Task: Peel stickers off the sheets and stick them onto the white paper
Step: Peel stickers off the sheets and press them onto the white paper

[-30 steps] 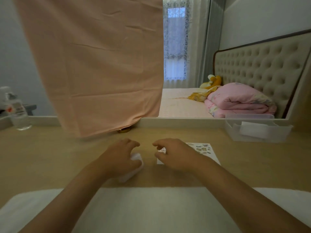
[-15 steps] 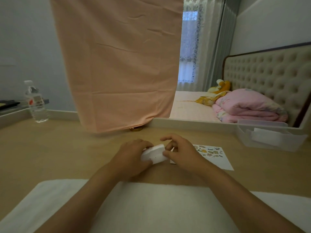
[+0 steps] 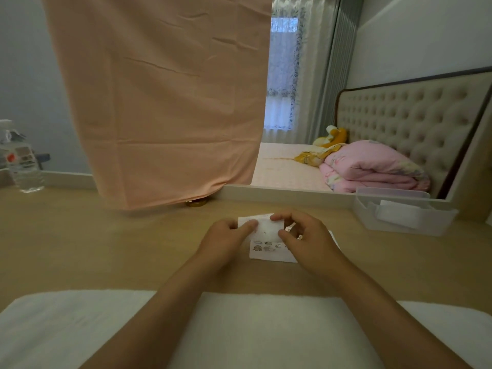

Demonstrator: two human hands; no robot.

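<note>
Both hands hold a small white sheet (image 3: 266,227) just above the wooden desk (image 3: 80,243). My left hand (image 3: 226,239) grips its left edge with the thumb on top. My right hand (image 3: 306,238) pinches its right edge between thumb and forefinger. Below it a sticker sheet (image 3: 269,250) with several small pictures lies flat on the desk, partly hidden under my right hand. A broad white paper (image 3: 253,328) spreads along the near edge of the desk, under both forearms.
A clear plastic box (image 3: 404,217) stands at the right back of the desk. A water bottle (image 3: 22,166) stands at the far left. A peach cloth (image 3: 165,102) hangs over the mirror behind, with a gold lid (image 3: 195,203) at its foot.
The small white sheet went from lying under my left hand to being lifted and held between both hands, higher and farther from me. The camera tilted and shifted slightly.
</note>
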